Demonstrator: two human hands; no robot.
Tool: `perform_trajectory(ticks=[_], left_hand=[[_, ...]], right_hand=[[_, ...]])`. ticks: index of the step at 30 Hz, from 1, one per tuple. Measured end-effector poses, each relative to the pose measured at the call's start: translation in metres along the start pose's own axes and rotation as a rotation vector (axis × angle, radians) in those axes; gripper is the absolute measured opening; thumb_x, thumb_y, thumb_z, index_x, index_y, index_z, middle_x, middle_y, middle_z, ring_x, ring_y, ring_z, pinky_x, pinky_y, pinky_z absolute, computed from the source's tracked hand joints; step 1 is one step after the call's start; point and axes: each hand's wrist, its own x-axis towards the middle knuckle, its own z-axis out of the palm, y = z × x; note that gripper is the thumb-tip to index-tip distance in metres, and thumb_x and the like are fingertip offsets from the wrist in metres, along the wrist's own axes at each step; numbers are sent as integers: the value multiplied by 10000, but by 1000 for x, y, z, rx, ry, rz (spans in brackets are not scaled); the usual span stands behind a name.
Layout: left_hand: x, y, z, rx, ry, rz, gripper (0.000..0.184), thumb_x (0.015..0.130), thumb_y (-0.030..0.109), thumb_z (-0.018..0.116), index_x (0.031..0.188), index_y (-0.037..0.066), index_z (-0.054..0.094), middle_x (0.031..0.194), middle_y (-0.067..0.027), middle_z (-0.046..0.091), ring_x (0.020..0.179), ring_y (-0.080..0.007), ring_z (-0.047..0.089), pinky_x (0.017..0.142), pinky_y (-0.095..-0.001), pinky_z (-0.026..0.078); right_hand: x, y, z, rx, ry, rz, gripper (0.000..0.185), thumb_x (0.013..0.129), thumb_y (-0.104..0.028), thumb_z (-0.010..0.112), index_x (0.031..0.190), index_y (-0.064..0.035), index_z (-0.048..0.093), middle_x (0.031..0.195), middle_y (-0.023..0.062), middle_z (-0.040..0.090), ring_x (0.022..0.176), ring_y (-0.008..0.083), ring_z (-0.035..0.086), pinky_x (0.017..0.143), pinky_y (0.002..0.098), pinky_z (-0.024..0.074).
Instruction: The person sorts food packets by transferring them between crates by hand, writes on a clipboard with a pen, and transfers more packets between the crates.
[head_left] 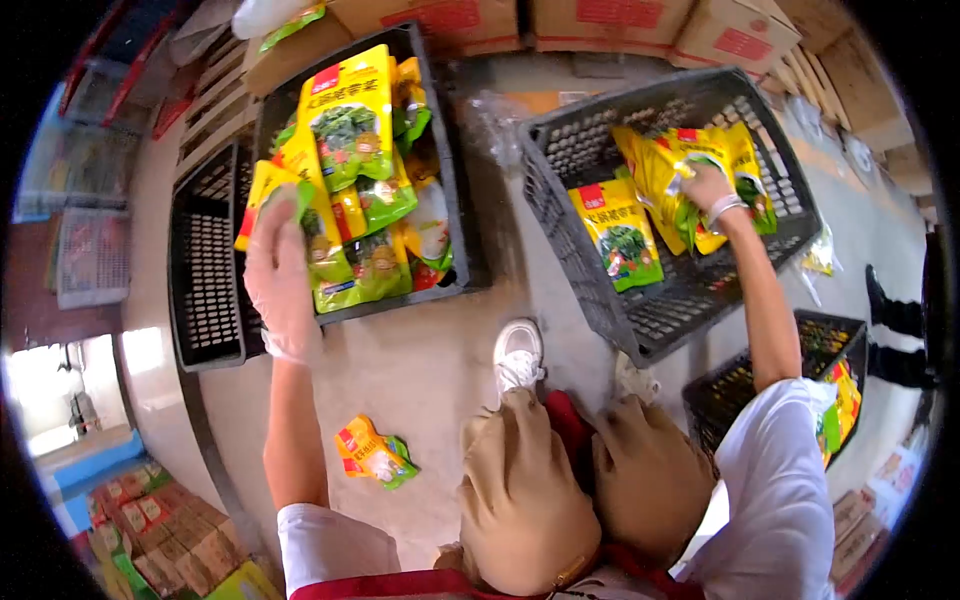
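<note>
My left hand (275, 265), in a thin pale glove, grips the edge of a yellow-and-green food pouch (255, 215) at the left side of a full black crate (465, 215). More pouches lie heaped in that crate, with a large upright-printed pouch (348, 115) on top. Over to the right, my right hand (708, 190), gloved too, is closed on a bunch of food pouches (660, 185) inside a second black crate (590, 300). Beside that bunch one pouch (615, 235) lies flat with its printed front up. The fingertips of my right hand are partly hidden among the pouches.
A single pouch (376, 452) lies on the floor (400, 370) by my feet. Another black crate (205, 280) stands at the left, and one with pouches (770, 375) at the lower right. Cardboard boxes (600, 25) line the back. A person's dark legs (900, 335) show at the right edge.
</note>
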Motion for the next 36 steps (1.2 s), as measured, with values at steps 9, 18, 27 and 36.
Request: perform_trajectory(ticks=[9,18,27,36], left_hand=[[-43,120,146,-995,-470,-399,375,828,215,602,1134,18,509,1030,-89,588,909,-151,562,788,-279,449],[85,45,18,-693,-302,-331,431,887,268,497,1231,16,434,1119,-100,567,983,-198,584,800,-319,490],[174,-143,31,873,-240,-297,559,912,436,274,1170,-3,504,1165,-234,512,1046,-393,496,889,-422,397],[-2,52,64,-307,-577,-38,294,858,258,553,1067,57,600,971,-87,615,920,-187,582,847,-293,433]], right_hand=[[-143,-188,-106,429,371,-1094,441,787,-223,613,1188,-59,528,980,135,605,886,172,576,756,273,473],[4,-56,85,-18,-497,-48,776,674,-596,592,1067,73,567,1073,225,585,962,323,579,811,373,466],[-17,-46,148,0,-422,526,1004,512,-552,757,1280,-15,396,1185,149,536,1077,259,536,886,325,436],[-28,-94,-17,11,-83,52,519,662,-372,659,1012,3,577,950,219,610,860,348,591,785,366,463]])
